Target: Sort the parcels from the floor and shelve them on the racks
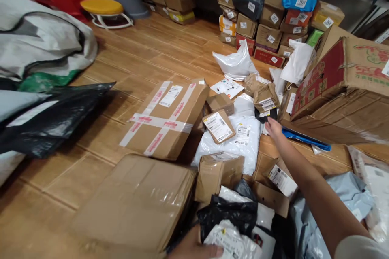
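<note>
Down at the bottom edge, the left hand (194,246) is clamped on a white pouch (229,239), thumb over its edge, fingers mostly hidden; the pouch lies against a crumpled black bag (229,213), so a firm pinch on the pouch's own film should keep the two from dragging together; to the left sits a large brown carton (133,198), and ahead a small taped box (212,178); beyond, the right hand (274,127) reaches out, well apart from the left, beside a small black packet (263,115) and a blue flat parcel (306,139); whether its fingers hold anything, I cannot tell; working from a free edge there would likely leave the labelled box (219,126) steady on its white mailer (251,149); farther off, numbered parcels (269,39) stand stacked.
</note>
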`<act>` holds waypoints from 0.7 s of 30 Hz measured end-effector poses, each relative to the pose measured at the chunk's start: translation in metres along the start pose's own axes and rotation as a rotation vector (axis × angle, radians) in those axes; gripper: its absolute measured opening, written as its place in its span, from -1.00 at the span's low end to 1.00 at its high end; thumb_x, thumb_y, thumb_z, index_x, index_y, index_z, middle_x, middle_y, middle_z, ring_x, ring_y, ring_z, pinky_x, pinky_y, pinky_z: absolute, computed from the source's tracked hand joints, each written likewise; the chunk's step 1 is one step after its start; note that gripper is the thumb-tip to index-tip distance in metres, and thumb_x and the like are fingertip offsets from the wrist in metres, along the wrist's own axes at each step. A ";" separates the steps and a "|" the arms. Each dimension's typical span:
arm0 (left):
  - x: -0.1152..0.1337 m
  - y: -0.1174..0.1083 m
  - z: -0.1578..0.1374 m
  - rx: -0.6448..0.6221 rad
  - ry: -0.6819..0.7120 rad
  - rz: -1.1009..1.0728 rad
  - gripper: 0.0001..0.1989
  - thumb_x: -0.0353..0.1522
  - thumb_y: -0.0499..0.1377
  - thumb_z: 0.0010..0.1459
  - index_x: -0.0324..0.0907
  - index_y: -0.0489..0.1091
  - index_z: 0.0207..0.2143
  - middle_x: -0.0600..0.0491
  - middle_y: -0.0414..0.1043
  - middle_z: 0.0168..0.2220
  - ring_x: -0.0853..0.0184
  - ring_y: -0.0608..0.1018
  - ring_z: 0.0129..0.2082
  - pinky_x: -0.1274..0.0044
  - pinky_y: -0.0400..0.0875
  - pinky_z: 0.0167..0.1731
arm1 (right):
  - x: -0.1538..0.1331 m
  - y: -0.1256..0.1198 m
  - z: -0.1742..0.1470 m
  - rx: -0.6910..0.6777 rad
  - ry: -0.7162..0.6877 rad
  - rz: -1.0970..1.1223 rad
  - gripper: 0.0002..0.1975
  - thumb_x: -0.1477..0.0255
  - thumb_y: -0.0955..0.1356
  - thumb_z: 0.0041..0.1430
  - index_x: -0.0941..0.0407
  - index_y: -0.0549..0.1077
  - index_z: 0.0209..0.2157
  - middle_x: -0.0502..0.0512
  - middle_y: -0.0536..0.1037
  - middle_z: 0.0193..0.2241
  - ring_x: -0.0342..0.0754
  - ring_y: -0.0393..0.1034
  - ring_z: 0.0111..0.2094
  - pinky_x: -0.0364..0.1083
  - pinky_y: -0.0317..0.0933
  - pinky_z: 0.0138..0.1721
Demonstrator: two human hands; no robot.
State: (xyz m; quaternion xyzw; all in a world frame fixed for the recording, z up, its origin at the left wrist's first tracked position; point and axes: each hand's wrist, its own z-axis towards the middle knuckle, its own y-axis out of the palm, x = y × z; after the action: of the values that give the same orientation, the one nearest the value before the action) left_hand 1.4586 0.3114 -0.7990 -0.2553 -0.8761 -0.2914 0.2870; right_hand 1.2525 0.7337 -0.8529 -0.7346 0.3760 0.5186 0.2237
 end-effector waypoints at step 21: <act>0.029 0.039 -0.047 0.459 0.217 0.750 -0.18 -0.24 0.53 -0.27 -0.13 0.43 0.12 -0.13 0.52 0.03 -0.09 0.53 0.07 0.17 0.38 0.15 | -0.055 -0.172 -0.222 -0.528 0.322 -0.152 -0.48 0.00 0.63 -0.23 0.06 0.54 -0.36 0.23 0.72 -0.33 0.25 0.65 -0.23 0.18 0.51 -0.14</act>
State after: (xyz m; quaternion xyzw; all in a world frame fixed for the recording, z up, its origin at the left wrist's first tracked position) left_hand 1.4790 0.3153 -0.7347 -0.4528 -0.7299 0.0096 0.5120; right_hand 1.5090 0.6980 -0.7322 -0.8659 0.2030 0.4571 0.0008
